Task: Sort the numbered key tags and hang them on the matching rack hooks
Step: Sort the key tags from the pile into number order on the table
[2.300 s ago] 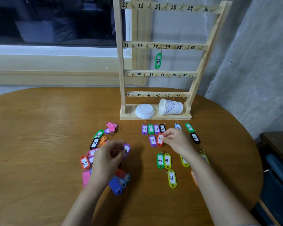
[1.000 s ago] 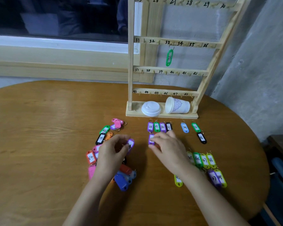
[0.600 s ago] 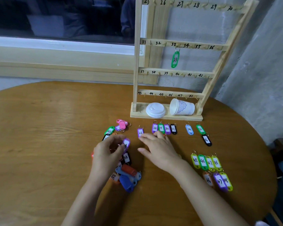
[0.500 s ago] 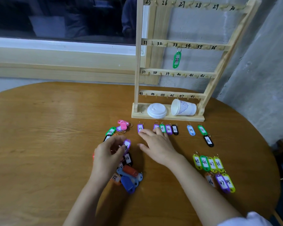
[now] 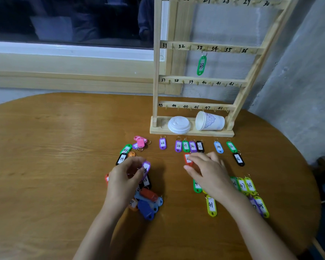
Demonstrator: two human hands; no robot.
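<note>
A wooden rack (image 5: 156, 76) with numbered hooks stands at the table's back; a green tag 33 (image 5: 201, 65) hangs from its hook. My left hand (image 5: 126, 181) pinches a purple tag (image 5: 146, 167) above an unsorted pile of tags (image 5: 147, 203). My right hand (image 5: 208, 173) lies flat with its fingertips on a red tag (image 5: 187, 160). Sorted tags lie in a row before the rack: purple 26 (image 5: 162, 143), then 28 to 31 (image 5: 189, 146), a blue 34 (image 5: 218, 147). More lie at the right (image 5: 246, 185), with a yellow 41 (image 5: 211, 205) nearer me.
A white lid (image 5: 179, 124) and a paper cup (image 5: 210, 121) on its side rest on the rack's base. The round wooden table (image 5: 54, 156) ends at a window sill behind and a grey wall at the right. A black tag 36 (image 5: 238, 159) lies apart.
My right hand set the purple 26 tag left of the row, then drew back right onto the red tag. My left hand kept its purple tag, barely moving.
</note>
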